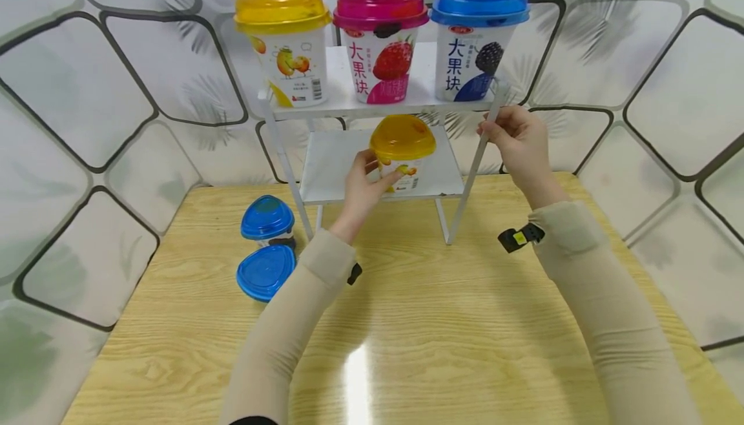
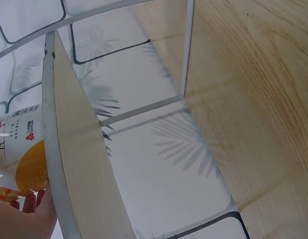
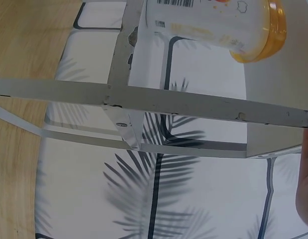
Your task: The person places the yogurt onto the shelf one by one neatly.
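Observation:
My left hand (image 1: 365, 189) grips a white cup with a yellow lid (image 1: 403, 137) at the lower shelf (image 1: 334, 160) of a white rack. In the left wrist view the fingers of that hand (image 2: 27, 216) lie round the printed cup (image 2: 24, 154), partly behind the shelf edge. With thumb and fingers, my right hand (image 1: 522, 144) pinches the rack's right front leg (image 1: 478, 160) just below the top shelf. The right wrist view shows part of this hand (image 3: 305, 181) at the right edge, by the leg (image 3: 193, 102), and the yellow-lidded cup (image 3: 208, 25) beyond.
On the top shelf (image 1: 349, 110) stand a yellow-lidded cup (image 1: 293, 57), a pink-lidded cup (image 1: 380, 57) and a blue-lidded cup (image 1: 473, 57). Two blue-lidded cups (image 1: 267, 218) (image 1: 266, 273) are on the wooden table (image 1: 442, 347), left of the rack. A patterned backdrop (image 1: 174, 57) surrounds the table's back and sides.

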{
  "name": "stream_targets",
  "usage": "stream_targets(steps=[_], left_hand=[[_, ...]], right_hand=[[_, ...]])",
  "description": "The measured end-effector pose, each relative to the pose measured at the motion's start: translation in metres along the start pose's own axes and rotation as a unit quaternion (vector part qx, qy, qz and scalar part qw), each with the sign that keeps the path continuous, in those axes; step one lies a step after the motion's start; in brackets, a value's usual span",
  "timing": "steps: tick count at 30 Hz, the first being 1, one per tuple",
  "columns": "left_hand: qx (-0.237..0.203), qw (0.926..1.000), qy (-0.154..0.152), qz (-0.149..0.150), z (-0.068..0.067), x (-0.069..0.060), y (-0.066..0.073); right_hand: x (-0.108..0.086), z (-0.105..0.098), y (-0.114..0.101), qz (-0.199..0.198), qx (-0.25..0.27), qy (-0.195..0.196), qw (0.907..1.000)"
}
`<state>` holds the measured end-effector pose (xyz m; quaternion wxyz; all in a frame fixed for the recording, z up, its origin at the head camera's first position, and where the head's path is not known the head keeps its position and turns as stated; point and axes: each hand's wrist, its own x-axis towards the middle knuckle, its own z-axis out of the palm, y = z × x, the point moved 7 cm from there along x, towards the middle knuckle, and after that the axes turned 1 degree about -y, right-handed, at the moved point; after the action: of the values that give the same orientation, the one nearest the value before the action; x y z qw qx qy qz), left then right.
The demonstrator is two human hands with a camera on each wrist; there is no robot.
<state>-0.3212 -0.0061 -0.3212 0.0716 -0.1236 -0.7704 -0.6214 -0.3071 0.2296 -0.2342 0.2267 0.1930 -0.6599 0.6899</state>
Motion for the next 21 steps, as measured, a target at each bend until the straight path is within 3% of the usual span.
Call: stream_targets(steps=[6, 21], left_hand=[[-0.005, 0.9999, -0.01, 0.004, 0.012, 0.008, -0.003], [-0.019, 0.9984, -0.053, -0.004, 0.041, 0.018, 0.001]], right_hand=[[0.0, -0.001, 0.001, 0.0, 0.016, 0.0, 0.9999], [-0.001, -0.002, 0.002, -0.019, -0.012, 0.017, 0.9996]])
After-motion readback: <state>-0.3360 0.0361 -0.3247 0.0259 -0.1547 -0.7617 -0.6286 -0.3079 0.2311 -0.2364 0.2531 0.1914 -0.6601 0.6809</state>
